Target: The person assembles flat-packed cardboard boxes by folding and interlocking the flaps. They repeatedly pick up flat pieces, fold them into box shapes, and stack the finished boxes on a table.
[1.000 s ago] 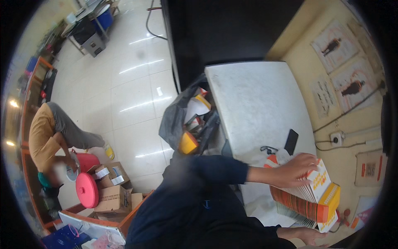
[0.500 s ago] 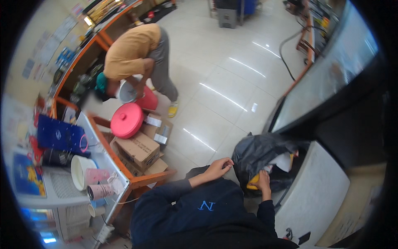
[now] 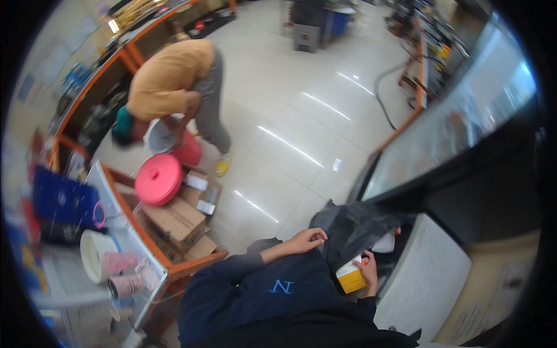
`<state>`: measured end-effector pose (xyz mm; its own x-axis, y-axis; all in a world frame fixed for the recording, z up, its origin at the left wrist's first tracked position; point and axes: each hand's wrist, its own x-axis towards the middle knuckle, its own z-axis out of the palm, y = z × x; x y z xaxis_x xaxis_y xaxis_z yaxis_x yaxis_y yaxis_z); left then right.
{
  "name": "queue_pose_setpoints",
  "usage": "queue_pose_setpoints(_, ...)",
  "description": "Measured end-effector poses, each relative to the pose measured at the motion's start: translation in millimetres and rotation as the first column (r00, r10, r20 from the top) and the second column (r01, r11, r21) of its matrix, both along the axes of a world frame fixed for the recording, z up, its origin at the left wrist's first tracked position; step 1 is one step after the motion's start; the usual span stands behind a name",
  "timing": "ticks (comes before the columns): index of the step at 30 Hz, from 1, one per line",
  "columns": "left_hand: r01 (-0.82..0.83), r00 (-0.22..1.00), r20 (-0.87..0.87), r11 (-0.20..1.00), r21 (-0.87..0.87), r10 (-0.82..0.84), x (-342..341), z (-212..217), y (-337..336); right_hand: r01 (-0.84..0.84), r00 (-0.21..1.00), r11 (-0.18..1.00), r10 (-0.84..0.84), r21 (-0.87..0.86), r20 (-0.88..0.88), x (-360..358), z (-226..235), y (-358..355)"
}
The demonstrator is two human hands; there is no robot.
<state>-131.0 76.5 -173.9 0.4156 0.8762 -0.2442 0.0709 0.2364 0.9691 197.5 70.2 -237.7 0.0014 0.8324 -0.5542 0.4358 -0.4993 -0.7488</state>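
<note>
My right hand [image 3: 368, 270] grips a small yellow and white box [image 3: 351, 279] by its upper side, at the near edge of a black plastic bag [image 3: 346, 224]. Something white [image 3: 384, 243] shows in the bag's mouth; the rest of the contents is hidden. My left hand [image 3: 306, 240] is held in front of my body, just left of the bag. Its fingers are loosely bent with a gap to the thumb, and nothing shows in them.
A white panel [image 3: 426, 272] stands close on my right, below a dark-framed glass front [image 3: 452, 122]. To the left are cardboard boxes [image 3: 174, 220], a red lidded tub [image 3: 158, 180] and an orange-edged table [image 3: 136, 232]. A person [image 3: 171, 81] bends over a bucket beyond them.
My right hand has drawn the yellow and white box out of the bag toward me, and more of it shows. My left hand stays much the same. The view has shifted slightly.
</note>
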Motion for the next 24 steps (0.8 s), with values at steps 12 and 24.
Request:
queue_pose_setpoints(12,0.589,0.755,0.457,0.793,-0.157,-0.47,176,139,4,0.337,0.911,0.735,-0.413,0.588,-0.005,-17,273,-138)
queue_pose_setpoints(24,0.615,0.301,0.792,0.743,0.264,-0.531,324,294,-171,0.438,0.37,-0.222,-0.838,0.871,-0.4,43,387,-320)
